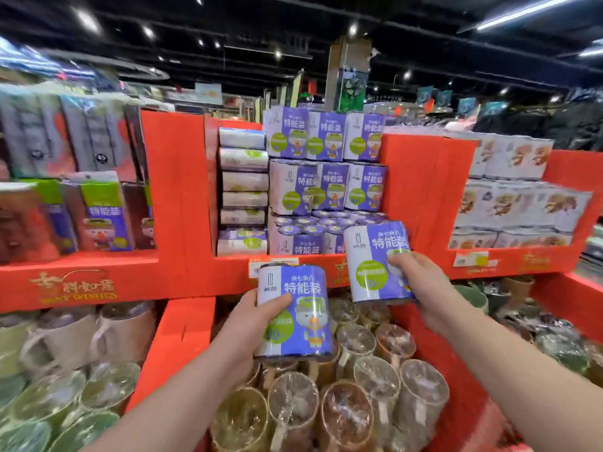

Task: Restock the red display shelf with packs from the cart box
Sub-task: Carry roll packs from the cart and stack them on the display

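Note:
My left hand [248, 324] grips a purple and white pack [295, 313] upright in front of the red display shelf [176, 190]. My right hand [421, 282] holds a second, matching pack [377, 261], raised higher and closer to the shelf's middle bay. That bay holds stacked rows of the same purple packs [326, 164], with a lower layer [306, 236] at its floor and white rolls [243, 181] piled at its left. The cart box is out of view.
Below the shelf, red bins hold plastic-wrapped cups [326, 402] in the middle, mugs [65, 340] at left and pots [522, 308] at right. The left bay carries tall packs [101, 210]; the right bay carries white packs [522, 203]. Price tags [471, 258] hang on the shelf's front lip.

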Demonstrator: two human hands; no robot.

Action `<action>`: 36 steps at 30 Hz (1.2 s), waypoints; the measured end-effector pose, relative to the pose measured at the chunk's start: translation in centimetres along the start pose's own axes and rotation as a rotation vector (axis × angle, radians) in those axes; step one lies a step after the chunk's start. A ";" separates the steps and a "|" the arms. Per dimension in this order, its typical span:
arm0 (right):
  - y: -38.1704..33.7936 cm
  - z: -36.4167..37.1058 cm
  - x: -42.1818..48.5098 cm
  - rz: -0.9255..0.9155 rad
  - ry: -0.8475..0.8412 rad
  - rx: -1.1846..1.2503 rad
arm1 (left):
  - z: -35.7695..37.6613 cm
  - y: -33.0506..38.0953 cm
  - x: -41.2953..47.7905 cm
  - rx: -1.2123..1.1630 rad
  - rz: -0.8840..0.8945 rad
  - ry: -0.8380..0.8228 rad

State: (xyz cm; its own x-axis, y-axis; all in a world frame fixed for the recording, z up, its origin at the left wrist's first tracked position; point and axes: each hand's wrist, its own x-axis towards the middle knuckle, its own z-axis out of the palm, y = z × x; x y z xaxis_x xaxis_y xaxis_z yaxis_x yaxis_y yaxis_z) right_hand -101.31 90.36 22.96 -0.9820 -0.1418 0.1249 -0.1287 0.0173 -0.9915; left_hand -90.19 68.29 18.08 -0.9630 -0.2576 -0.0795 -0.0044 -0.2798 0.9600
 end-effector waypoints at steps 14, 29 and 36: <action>-4.2 1.3 19.6 -0.136 -0.262 -0.073 | 3.4 2.4 3.8 -0.021 0.171 0.309; -3.1 4.9 23.8 -0.105 -0.130 -0.236 | 1.6 4.8 5.7 -0.039 0.265 0.298; -3.6 5.2 23.1 -0.126 0.025 -0.417 | 1.7 5.8 7.2 -0.037 0.264 0.267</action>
State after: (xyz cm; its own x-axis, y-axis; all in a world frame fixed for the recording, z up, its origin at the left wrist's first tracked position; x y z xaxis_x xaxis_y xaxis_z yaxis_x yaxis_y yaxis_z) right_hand -122.83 81.92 29.23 -0.9574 -0.1447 0.2499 -0.2876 0.4003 -0.8701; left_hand -97.60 66.43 23.52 -0.8254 -0.5560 0.0980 0.2492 -0.2030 0.9469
